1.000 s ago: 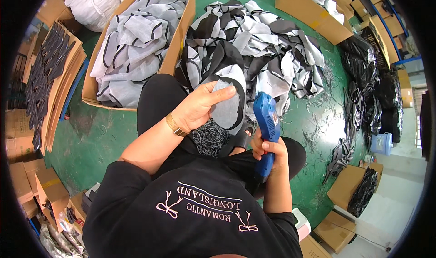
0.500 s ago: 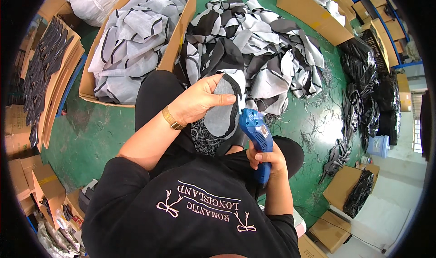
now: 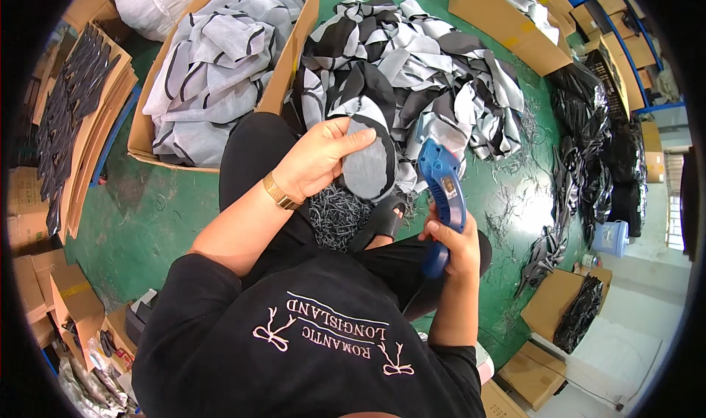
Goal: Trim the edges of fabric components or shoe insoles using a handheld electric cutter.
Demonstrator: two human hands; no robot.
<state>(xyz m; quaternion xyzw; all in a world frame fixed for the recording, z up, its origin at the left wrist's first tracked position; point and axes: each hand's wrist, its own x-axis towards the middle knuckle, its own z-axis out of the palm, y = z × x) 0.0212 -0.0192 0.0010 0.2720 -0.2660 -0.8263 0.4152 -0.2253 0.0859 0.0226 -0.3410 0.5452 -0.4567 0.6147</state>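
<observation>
My left hand [image 3: 321, 155] pinches a rounded, oval grey fabric piece [image 3: 367, 169] with a black border, thumb on its upper face. This piece hangs in front of my lap and joins the white and black cloth beyond it. In my right hand [image 3: 454, 243] are blue electric scissors [image 3: 443, 176], gripped round the handle with the cutting head pointing away from me. That head stands to the right of the fabric piece, apart from it. Beyond both hands a heap of black, white and grey fabric [image 3: 430, 68] lies on the floor.
A cardboard box [image 3: 283, 87] full of grey fabric stands at the far left. Dark trimmings [image 3: 337, 215] are heaped between my legs. Black plastic bags [image 3: 588, 116] line the right side, and stacked cardboard [image 3: 110, 124] stands left. More boxes [image 3: 533, 374] sit at the lower right.
My right hand has drawn the electric scissors to the right, away from the fabric's edge. The fabric piece has swung slightly to the right and up; my left hand still holds it.
</observation>
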